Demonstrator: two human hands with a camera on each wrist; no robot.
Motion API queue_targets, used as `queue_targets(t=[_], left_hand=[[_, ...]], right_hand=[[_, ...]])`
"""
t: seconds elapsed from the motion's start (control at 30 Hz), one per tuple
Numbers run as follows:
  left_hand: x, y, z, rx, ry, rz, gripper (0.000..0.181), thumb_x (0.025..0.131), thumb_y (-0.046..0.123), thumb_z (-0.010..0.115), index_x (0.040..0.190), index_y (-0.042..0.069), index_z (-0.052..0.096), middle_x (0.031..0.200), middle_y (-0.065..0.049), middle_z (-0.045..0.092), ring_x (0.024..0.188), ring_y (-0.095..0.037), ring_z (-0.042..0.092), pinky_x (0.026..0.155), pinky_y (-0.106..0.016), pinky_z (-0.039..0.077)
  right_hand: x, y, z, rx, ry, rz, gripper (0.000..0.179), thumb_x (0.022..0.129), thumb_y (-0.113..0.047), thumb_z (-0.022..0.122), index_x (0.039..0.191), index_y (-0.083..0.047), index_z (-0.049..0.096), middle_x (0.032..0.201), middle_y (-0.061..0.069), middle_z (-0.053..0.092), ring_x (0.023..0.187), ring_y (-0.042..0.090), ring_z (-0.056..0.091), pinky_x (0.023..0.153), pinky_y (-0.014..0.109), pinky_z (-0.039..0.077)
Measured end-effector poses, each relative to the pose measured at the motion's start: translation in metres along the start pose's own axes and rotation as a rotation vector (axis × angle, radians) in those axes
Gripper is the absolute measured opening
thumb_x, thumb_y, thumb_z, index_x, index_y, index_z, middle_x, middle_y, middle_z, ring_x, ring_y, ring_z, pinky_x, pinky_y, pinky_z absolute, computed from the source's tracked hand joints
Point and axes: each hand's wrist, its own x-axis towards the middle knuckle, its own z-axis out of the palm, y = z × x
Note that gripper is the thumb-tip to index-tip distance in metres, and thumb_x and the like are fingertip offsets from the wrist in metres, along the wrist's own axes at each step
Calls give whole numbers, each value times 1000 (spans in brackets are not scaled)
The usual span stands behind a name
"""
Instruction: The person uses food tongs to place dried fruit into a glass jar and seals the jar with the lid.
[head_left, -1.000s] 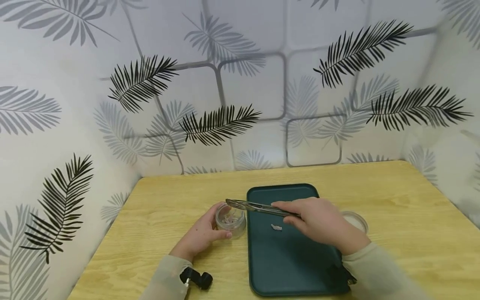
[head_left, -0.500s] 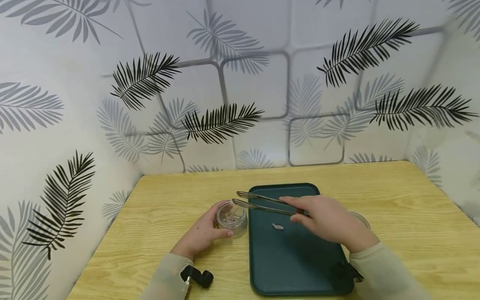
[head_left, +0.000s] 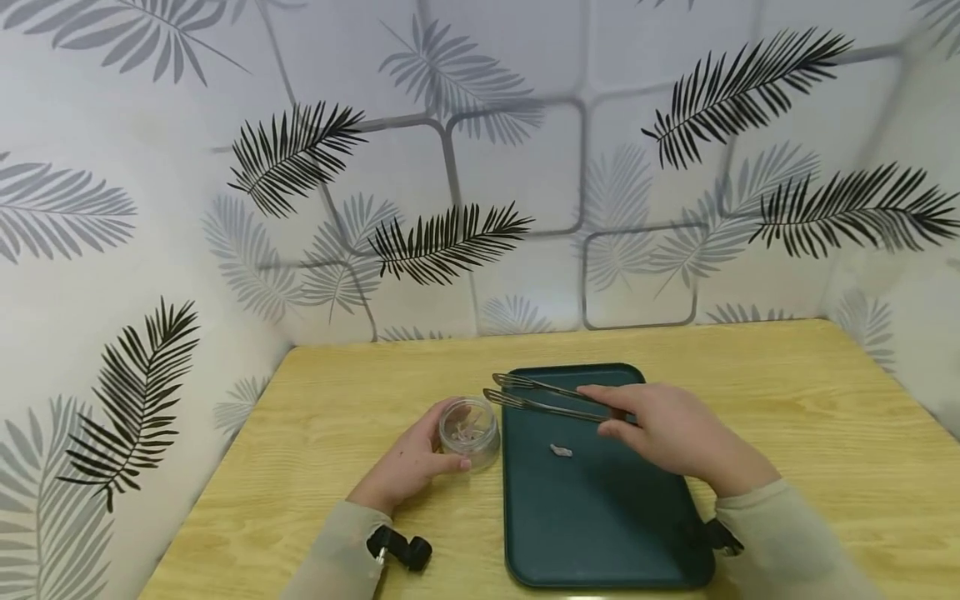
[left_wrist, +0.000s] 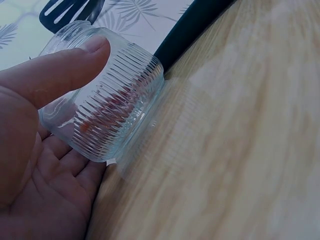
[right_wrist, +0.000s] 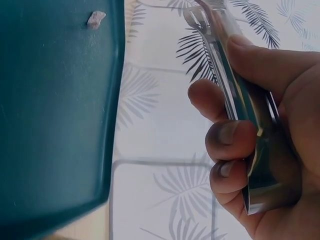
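From the head view, the left hand (head_left: 408, 462) grips the jar (head_left: 470, 432), which stands on the table (head_left: 315, 433) just left of the tray (head_left: 600, 517); the right hand (head_left: 675, 433) holds the tongs (head_left: 540, 398) over the tray's far end, tips apart, with a small piece (head_left: 560, 451) lying on the tray below them. At the left wrist, thumb and fingers wrap the ribbed glass jar (left_wrist: 107, 110); it looks rigid, breakable and probably slick, so its ribbed wall seems the best hold. At the right wrist, fingers (right_wrist: 227, 140) curl round the stiff metal tongs (right_wrist: 235, 95); the piece (right_wrist: 95, 19) looks light and tiny, best nipped between the tips
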Motion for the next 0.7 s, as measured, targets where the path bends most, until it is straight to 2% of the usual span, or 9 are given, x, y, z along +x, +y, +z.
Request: queue_targets(t=[0.23,0.47,0.7], left_hand=[[-1,1,0,-13,-4,-10,89,85,13,83,157,19,33,157,-6,41,147,-24,32,117,-46,24],[2,1,0,-17,-5,-10,88,84,16,84,157,23,33,156,-3,41,146,-23,34,117,-46,26],[2,1,-1,-30,3,-4,87,85,12,83,156,19,34,156,-7,41,147,-25,33,118,-47,24]], right_hand=[[-12,12,-2,-21,-21,-4,54,98,-37,67,149,-24,54,70,-17,48,64,2,45,63,32,40],[-26,24,-2,-21,-46,-22,54,97,-33,68,148,-23,55,74,-20,49,67,-1,47,63,30,41],[-35,32,0,-5,-78,-12,54,96,-31,69,147,-21,56,75,-22,51,64,-1,46,62,27,39]])
